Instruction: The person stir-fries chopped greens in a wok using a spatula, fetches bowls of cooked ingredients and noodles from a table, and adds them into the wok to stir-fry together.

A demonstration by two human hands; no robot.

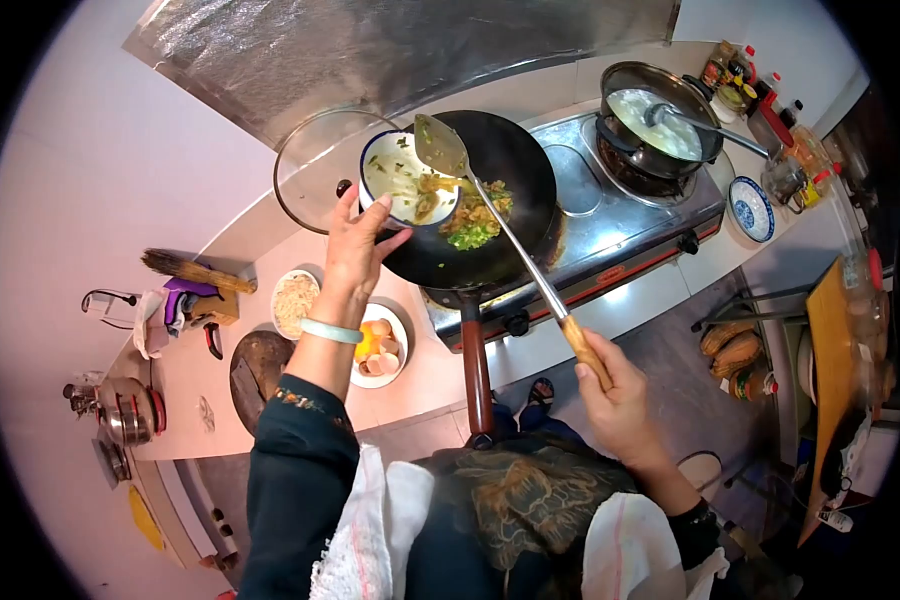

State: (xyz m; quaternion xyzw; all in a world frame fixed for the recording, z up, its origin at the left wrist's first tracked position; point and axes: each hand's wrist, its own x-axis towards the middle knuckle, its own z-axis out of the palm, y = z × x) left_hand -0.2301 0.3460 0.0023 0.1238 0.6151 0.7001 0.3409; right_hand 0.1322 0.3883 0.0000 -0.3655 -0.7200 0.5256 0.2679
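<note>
My left hand [360, 240] grips a white bowl [378, 172] with a dark rim, tilted over the left side of a black wok [510, 150]. Bits of green and brownish food cling inside the bowl. My right hand [615, 395] is closed round the wooden handle of a metal wok spatula [520, 250], whose blade is at the bowl's edge. Down in the wok lies a small heap of chopped green and brown food [480, 225]. The wok's brown handle [476, 370] points toward my body. Behind the bowl leans a glass lid [310, 165].
On the gas stove [575, 190], a pot [625, 150] holds whitish liquid and a ladle [690, 118]. A blue-patterned bowl [751, 210] and bottles stand right. Left are a plate with eggshells [382, 362], a dish of pale shreds [292, 300] and a round board [250, 375].
</note>
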